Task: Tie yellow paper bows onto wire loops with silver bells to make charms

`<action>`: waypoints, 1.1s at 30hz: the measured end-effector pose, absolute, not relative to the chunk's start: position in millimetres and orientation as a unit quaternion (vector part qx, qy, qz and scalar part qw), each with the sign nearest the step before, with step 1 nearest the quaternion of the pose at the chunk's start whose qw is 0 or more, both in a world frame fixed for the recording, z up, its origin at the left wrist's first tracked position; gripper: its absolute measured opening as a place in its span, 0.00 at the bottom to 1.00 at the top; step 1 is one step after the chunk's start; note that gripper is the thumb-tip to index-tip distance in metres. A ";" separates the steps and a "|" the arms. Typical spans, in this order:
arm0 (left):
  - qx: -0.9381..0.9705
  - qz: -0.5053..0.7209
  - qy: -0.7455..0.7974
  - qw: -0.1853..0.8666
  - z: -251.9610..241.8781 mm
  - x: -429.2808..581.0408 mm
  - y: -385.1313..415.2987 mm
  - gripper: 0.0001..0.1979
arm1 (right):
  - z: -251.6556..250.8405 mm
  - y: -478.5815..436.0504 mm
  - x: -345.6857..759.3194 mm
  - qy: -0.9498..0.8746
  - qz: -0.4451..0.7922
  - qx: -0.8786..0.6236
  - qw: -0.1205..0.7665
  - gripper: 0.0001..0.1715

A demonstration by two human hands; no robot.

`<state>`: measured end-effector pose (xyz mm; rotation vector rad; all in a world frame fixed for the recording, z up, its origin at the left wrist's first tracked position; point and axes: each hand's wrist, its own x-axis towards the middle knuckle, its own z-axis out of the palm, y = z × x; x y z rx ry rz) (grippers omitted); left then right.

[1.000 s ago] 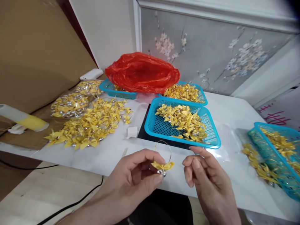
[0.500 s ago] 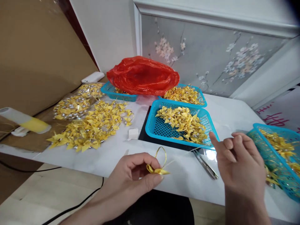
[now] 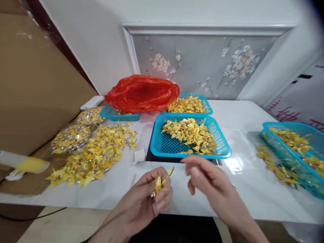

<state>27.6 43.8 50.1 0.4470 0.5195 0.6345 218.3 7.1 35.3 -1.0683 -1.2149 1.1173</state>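
My left hand (image 3: 149, 199) is closed in a pinch on a small yellow ribbon bow (image 3: 162, 182) with a silver bell under it, held over the table's near edge. My right hand (image 3: 210, 187) hovers just to its right, fingers curled and blurred by motion; whether it holds anything is hidden. Straight ahead of both hands stands a blue basket (image 3: 162, 145) with a heap of finished yellow bows (image 3: 191, 133).
A loose pile of yellow bows (image 3: 93, 153) covers the table's left side. A red plastic bag (image 3: 141, 92) lies over another blue basket (image 3: 118, 116). A third basket (image 3: 205, 101) stands behind; a fourth basket (image 3: 286, 143) stands right. A white-and-yellow glue gun (image 3: 22, 163) lies far left.
My right hand came back from the right-hand basket toward the bow in my left hand. The bow has turned edge-on in my fingers. The scissors seen half a second ago are now covered.
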 end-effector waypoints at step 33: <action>0.680 0.366 0.414 0.481 22.4 15.7 56.5 0.11 | 43.1 33.5 218.8 -0.546 0.428 -0.524 0.493 0.14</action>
